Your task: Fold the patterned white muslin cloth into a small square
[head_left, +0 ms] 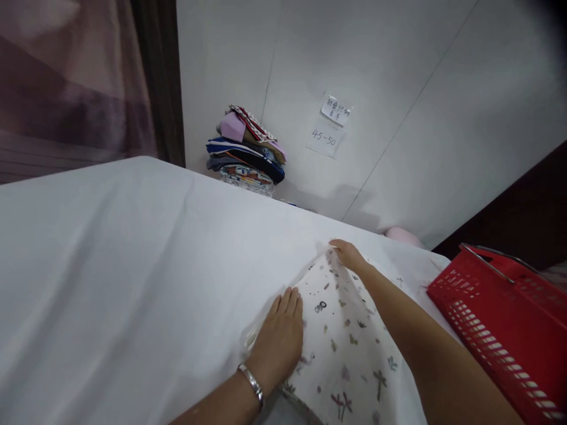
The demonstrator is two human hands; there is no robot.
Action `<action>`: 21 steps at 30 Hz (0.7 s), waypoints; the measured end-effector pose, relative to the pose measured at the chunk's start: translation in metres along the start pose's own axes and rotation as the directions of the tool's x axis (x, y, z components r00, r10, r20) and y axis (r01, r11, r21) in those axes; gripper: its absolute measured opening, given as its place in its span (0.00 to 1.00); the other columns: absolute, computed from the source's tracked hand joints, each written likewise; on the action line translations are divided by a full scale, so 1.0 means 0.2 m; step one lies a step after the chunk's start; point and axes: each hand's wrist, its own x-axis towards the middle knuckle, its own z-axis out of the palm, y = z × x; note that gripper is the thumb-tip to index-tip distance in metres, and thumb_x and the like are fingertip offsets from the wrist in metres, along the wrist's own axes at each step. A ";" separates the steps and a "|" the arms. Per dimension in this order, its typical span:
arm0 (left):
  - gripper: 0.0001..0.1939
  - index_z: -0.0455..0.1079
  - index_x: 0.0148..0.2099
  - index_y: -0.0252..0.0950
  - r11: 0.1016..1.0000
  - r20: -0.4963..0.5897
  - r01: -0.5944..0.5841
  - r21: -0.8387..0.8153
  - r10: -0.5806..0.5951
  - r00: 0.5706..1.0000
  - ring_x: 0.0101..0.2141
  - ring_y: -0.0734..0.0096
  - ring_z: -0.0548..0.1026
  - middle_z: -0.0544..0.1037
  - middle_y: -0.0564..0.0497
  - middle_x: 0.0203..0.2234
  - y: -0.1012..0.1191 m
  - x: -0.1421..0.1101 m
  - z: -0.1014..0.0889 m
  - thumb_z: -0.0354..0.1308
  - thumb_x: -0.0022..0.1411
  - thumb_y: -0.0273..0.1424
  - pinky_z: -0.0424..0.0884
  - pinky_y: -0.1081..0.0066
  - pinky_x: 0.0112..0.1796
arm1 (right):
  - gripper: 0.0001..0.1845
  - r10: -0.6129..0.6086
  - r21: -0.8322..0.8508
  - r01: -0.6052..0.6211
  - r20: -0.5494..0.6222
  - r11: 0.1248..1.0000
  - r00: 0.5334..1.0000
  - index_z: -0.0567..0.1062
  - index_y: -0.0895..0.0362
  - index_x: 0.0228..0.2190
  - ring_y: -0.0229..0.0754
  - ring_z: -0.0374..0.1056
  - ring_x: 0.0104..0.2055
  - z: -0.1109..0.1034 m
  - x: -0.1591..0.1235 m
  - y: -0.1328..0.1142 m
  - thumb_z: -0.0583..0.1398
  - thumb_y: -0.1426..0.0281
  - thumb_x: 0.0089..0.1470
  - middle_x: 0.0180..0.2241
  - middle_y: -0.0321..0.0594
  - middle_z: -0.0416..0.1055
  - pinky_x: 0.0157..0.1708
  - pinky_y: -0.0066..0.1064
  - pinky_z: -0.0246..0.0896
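A white cloth printed with small palm trees, leaves and other motifs lies across the front of the white-covered table. My left hand, with a silver bracelet at the wrist, rests flat on the cloth's left edge, fingers stretched out. Farther back, my right hand pinches the cloth's far corner and lifts it slightly, so the fabric slopes up toward it. The lower part of the cloth runs out of view at the bottom.
A red plastic basket with metal handles stands at the right. Folded fabrics are stacked beyond the table's far edge, against the grey wall. Two handwritten paper labels hang there. A pinkish curtain fills the upper left.
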 end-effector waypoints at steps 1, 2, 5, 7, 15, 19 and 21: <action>0.27 0.53 0.61 0.25 1.000 0.003 0.000 0.002 0.000 1.000 0.61 0.54 0.47 0.52 0.37 0.61 0.00 0.00 0.00 0.45 0.60 0.27 0.52 0.55 0.57 | 0.19 0.035 -0.009 -0.035 -0.020 0.999 0.999 0.71 0.56 0.47 0.47 0.63 0.52 -0.01 0.00 0.03 0.49 0.76 0.55 0.50 0.44 0.67 0.51 0.40 0.58; 0.27 0.53 0.61 0.25 1.000 0.003 -0.001 0.003 0.001 1.000 0.61 0.54 0.47 0.52 0.37 0.61 0.00 0.00 0.00 0.46 0.59 0.27 0.52 0.55 0.57 | 0.19 0.058 -0.016 -0.058 -0.030 0.998 0.998 0.72 0.56 0.46 0.47 0.64 0.51 -0.02 0.01 0.06 0.49 0.76 0.55 0.50 0.44 0.68 0.51 0.40 0.58; 0.27 0.54 0.60 0.25 1.000 -0.017 0.001 -0.006 -0.001 1.000 0.61 0.55 0.48 0.53 0.37 0.60 0.00 0.00 0.00 0.46 0.58 0.25 0.53 0.55 0.57 | 0.19 0.076 -0.034 -0.076 -0.012 0.997 0.997 0.73 0.56 0.45 0.48 0.65 0.50 -0.01 0.02 0.10 0.51 0.76 0.53 0.49 0.44 0.68 0.49 0.40 0.60; 0.26 0.55 0.60 0.26 1.000 -0.037 0.009 -0.018 -0.009 0.999 0.60 0.57 0.49 0.54 0.38 0.60 0.00 0.00 0.00 0.43 0.59 0.24 0.53 0.56 0.57 | 0.19 0.071 -0.047 -0.070 0.014 0.996 0.997 0.73 0.55 0.44 0.48 0.65 0.50 0.00 0.04 0.09 0.52 0.77 0.52 0.50 0.43 0.68 0.48 0.40 0.60; 0.26 0.55 0.60 0.27 1.000 -0.064 -0.003 -0.028 0.001 0.998 0.60 0.57 0.50 0.56 0.39 0.59 0.00 0.00 0.01 0.43 0.58 0.26 0.54 0.56 0.57 | 0.13 0.019 -0.088 -0.011 0.090 0.996 0.996 0.75 0.51 0.36 0.45 0.67 0.45 0.03 0.09 0.06 0.56 0.75 0.50 0.45 0.38 0.71 0.44 0.35 0.61; 0.25 0.56 0.59 0.27 1.000 -0.078 0.007 -0.029 -0.009 0.997 0.60 0.57 0.50 0.56 0.39 0.59 -0.01 0.00 0.03 0.42 0.59 0.25 0.55 0.56 0.57 | 0.13 -0.011 -0.084 0.020 0.109 0.996 0.994 0.74 0.51 0.37 0.43 0.67 0.43 0.02 0.07 0.07 0.56 0.76 0.50 0.46 0.37 0.70 0.42 0.32 0.61; 0.25 0.56 0.59 0.27 1.000 -0.071 0.012 -0.024 -0.013 0.997 0.60 0.57 0.49 0.56 0.39 0.59 -0.01 0.00 0.04 0.41 0.59 0.24 0.55 0.56 0.57 | 0.12 -0.017 -0.083 0.027 0.111 0.996 0.994 0.73 0.52 0.36 0.42 0.67 0.42 0.02 0.05 0.06 0.55 0.76 0.50 0.46 0.38 0.69 0.40 0.31 0.61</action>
